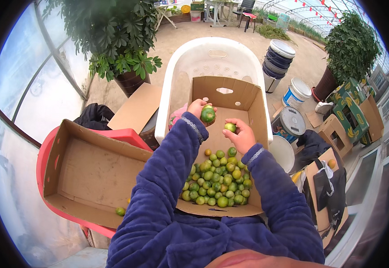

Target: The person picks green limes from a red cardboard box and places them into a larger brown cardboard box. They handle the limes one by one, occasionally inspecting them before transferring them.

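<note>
My left hand holds a dark-green unripe tomato above the far part of a cardboard box, and a paler one seems to sit behind it. Between the thumb and fingers of my right hand is a small yellow-green tomato. Below my hands, a heap of green and yellowish tomatoes fills the near end of this box. The box rests on a white plastic armchair in front of me.
To the left, a second cardboard box with a few tomatoes rests on a red plastic stool or chair. Paint buckets and stacked pails stand at right. Potted plants flank the floor.
</note>
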Action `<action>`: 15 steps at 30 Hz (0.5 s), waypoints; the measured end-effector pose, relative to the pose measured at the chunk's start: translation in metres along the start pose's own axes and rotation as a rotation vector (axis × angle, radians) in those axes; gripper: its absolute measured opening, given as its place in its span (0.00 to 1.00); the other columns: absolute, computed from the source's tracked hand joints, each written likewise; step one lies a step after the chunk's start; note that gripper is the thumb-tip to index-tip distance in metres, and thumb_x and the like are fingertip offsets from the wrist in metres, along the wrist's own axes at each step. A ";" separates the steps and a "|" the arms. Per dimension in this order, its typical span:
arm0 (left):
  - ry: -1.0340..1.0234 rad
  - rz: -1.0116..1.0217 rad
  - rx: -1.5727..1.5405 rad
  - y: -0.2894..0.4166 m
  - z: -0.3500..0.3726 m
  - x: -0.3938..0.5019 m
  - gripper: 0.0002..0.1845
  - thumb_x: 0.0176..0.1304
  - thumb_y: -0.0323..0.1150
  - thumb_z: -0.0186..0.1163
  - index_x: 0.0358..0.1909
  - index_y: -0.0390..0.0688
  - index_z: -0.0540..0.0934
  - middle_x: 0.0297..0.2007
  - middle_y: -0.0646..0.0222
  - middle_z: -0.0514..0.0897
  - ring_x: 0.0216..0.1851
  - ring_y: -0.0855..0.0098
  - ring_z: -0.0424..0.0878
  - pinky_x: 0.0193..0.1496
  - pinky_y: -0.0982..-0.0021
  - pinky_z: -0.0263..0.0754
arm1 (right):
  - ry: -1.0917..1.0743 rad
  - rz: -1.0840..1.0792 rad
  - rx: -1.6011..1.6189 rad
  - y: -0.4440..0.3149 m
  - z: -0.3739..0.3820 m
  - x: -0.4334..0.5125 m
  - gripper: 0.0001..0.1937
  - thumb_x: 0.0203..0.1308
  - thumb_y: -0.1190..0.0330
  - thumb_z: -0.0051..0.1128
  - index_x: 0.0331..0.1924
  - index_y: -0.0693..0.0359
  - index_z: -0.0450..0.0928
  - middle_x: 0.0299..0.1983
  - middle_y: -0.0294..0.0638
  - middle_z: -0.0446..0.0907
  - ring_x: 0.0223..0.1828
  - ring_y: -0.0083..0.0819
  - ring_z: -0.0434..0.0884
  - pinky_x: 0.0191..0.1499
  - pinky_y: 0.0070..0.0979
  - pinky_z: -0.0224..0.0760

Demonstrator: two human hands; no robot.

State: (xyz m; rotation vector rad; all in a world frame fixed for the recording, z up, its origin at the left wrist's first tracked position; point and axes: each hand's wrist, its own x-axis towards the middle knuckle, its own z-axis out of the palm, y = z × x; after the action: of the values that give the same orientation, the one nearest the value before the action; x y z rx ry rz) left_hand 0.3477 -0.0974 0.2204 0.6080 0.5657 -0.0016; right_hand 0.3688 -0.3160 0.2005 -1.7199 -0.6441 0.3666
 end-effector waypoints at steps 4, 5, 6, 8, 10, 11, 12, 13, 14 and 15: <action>0.013 -0.010 0.041 -0.002 0.003 0.000 0.16 0.64 0.34 0.45 0.49 0.41 0.74 0.39 0.54 0.82 0.32 0.60 0.78 0.37 0.62 0.79 | -0.062 0.048 0.269 -0.005 -0.002 -0.003 0.27 0.61 0.81 0.62 0.66 0.59 0.72 0.52 0.42 0.80 0.48 0.26 0.83 0.52 0.24 0.79; -0.011 -0.009 0.067 -0.001 0.003 0.001 0.16 0.64 0.34 0.44 0.50 0.41 0.74 0.39 0.54 0.82 0.32 0.60 0.78 0.37 0.61 0.79 | -0.063 0.038 0.319 -0.006 -0.003 0.000 0.27 0.62 0.82 0.61 0.66 0.60 0.71 0.53 0.42 0.80 0.49 0.28 0.84 0.53 0.25 0.79; -0.025 0.005 0.060 0.001 -0.005 0.007 0.17 0.64 0.34 0.44 0.50 0.41 0.74 0.39 0.53 0.82 0.33 0.60 0.79 0.37 0.61 0.79 | -0.072 0.037 0.372 -0.008 -0.002 0.001 0.27 0.62 0.82 0.60 0.67 0.61 0.70 0.54 0.42 0.79 0.50 0.29 0.84 0.53 0.25 0.79; -0.048 0.035 0.058 0.003 -0.008 0.011 0.16 0.69 0.36 0.43 0.51 0.41 0.73 0.40 0.52 0.82 0.32 0.62 0.79 0.37 0.63 0.79 | -0.069 0.027 0.449 -0.011 -0.003 0.003 0.28 0.63 0.83 0.58 0.67 0.64 0.68 0.55 0.43 0.78 0.52 0.31 0.84 0.54 0.26 0.80; -0.050 0.082 0.036 0.001 -0.009 0.013 0.16 0.75 0.39 0.41 0.52 0.40 0.72 0.41 0.52 0.82 0.32 0.63 0.79 0.37 0.64 0.80 | -0.060 0.003 0.498 -0.015 -0.006 0.003 0.28 0.64 0.83 0.57 0.68 0.66 0.67 0.56 0.44 0.78 0.54 0.34 0.84 0.54 0.27 0.80; -0.047 0.113 0.032 0.000 -0.008 0.012 0.17 0.78 0.42 0.40 0.51 0.40 0.72 0.41 0.52 0.82 0.32 0.64 0.80 0.37 0.65 0.80 | -0.065 0.002 0.517 -0.015 -0.009 0.002 0.27 0.64 0.83 0.57 0.68 0.66 0.67 0.57 0.44 0.77 0.54 0.34 0.84 0.54 0.27 0.80; -0.048 0.134 0.038 0.002 -0.008 0.011 0.21 0.80 0.45 0.38 0.49 0.39 0.73 0.42 0.52 0.82 0.32 0.65 0.80 0.37 0.65 0.80 | -0.076 -0.007 0.539 -0.015 -0.010 0.003 0.27 0.64 0.83 0.57 0.68 0.66 0.67 0.57 0.44 0.77 0.54 0.35 0.84 0.54 0.28 0.81; -0.050 0.140 0.024 0.002 -0.009 0.010 0.21 0.80 0.45 0.38 0.50 0.38 0.73 0.42 0.53 0.82 0.32 0.65 0.80 0.37 0.66 0.80 | -0.086 -0.017 0.561 -0.015 -0.010 0.004 0.27 0.64 0.83 0.57 0.68 0.66 0.67 0.58 0.45 0.76 0.54 0.35 0.84 0.54 0.28 0.81; -0.052 0.147 0.010 0.002 -0.009 0.009 0.22 0.80 0.46 0.37 0.50 0.38 0.73 0.42 0.53 0.82 0.32 0.65 0.80 0.37 0.66 0.80 | -0.102 -0.038 0.582 -0.011 -0.011 0.004 0.26 0.65 0.81 0.58 0.67 0.66 0.67 0.58 0.45 0.77 0.54 0.36 0.84 0.54 0.28 0.80; -0.054 0.157 -0.004 0.004 -0.008 0.007 0.22 0.80 0.46 0.37 0.50 0.38 0.74 0.42 0.54 0.82 0.32 0.66 0.80 0.37 0.66 0.80 | -0.116 -0.038 0.586 -0.012 -0.012 0.005 0.26 0.66 0.81 0.59 0.67 0.65 0.67 0.58 0.45 0.77 0.54 0.36 0.84 0.54 0.29 0.80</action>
State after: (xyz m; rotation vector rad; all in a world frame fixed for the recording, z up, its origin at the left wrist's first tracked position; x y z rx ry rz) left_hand 0.3501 -0.0887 0.2132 0.6451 0.4648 0.1303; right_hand 0.3764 -0.3209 0.2151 -1.1323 -0.5799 0.5685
